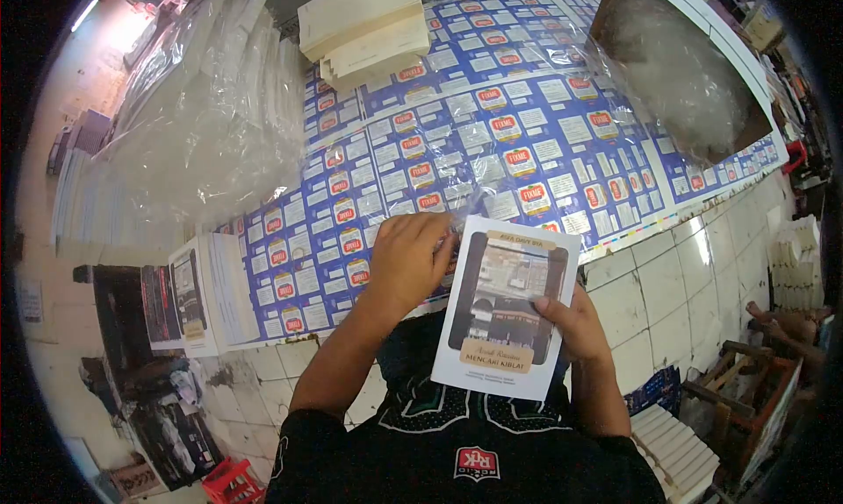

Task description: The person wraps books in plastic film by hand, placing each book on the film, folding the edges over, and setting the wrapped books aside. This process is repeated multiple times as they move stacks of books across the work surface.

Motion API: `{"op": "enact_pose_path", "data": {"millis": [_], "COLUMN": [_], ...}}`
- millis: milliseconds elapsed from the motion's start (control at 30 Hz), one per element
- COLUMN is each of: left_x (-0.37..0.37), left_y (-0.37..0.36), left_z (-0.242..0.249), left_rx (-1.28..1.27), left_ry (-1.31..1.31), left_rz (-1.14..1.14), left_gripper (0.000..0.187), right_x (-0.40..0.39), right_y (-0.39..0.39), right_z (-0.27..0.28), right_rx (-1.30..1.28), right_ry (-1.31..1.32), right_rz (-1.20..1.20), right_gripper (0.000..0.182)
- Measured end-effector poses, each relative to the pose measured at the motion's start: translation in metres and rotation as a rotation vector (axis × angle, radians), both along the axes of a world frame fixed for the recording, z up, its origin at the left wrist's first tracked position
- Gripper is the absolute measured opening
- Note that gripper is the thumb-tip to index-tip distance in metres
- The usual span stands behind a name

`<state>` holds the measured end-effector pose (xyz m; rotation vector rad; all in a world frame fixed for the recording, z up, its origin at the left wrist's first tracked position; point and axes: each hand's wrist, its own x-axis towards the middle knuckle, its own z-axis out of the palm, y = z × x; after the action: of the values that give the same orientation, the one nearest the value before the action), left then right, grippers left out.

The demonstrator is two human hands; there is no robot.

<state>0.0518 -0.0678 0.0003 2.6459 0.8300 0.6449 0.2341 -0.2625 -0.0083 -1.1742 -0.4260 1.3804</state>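
A white-bordered book with a brown picture panel on its cover is gripped at its right edge by my right hand, thumb on the front and fingers hidden behind. Just left of the book, my left hand is closed with its fingers curled down over the table. Thin clear plastic shows beside its fingertips and seems pinched in them, though the grip itself is partly hidden. Beneath lies the table, covered with blue printed sheets bearing red labels.
Clear plastic sleeves pile up at the left. Stacked books stand at the table's left edge. Cream paper blocks sit at the back. At the right is an open white box with plastic inside. Another person's limb shows far right.
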Motion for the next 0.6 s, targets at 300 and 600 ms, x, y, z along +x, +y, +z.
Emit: {"op": "enact_pose_path", "data": {"millis": [300, 600], "left_x": [-0.002, 0.004], "left_y": [-0.001, -0.004], "left_z": [-0.007, -0.001], "left_rx": [0.066, -0.236], "left_ry": [-0.009, 0.117], "left_rz": [0.090, 0.053], "left_gripper": [0.037, 0.047], "right_x": [0.000, -0.007], "right_y": [0.004, 0.021], "right_z": [-0.002, -0.003], "right_rx": [-0.081, -0.011], "right_ry": [-0.003, 0.061], "right_rz": [-0.361, -0.207], "right_gripper": [0.047, 0.048]}}
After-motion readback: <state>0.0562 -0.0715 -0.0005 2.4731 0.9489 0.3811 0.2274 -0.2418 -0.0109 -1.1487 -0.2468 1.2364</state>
